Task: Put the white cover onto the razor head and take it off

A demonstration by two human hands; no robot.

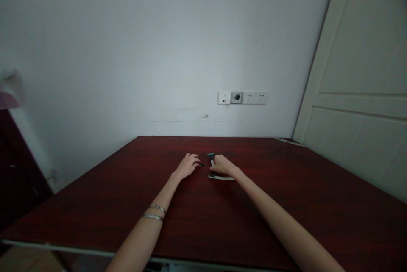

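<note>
Right hand (221,165), grip round T-shaped razor (212,161); left hand (188,165) at dark sliver (201,165), grip unclear; curved pale strip (222,178).

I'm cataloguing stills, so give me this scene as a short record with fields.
Surface: glossy dark-red wooden table
Left hand: fingertips at a small dark object, too small to identify
Right hand: fingers at the pale handle of a teal-headed, T-shaped, razor-like tool; grip unclear
Nearer the person: slender, curved pale strip with a dark patch, below the right hand
Left forearm: two silver-coloured bands
Background: plain whitish wall with white rectangular socket plates
</note>
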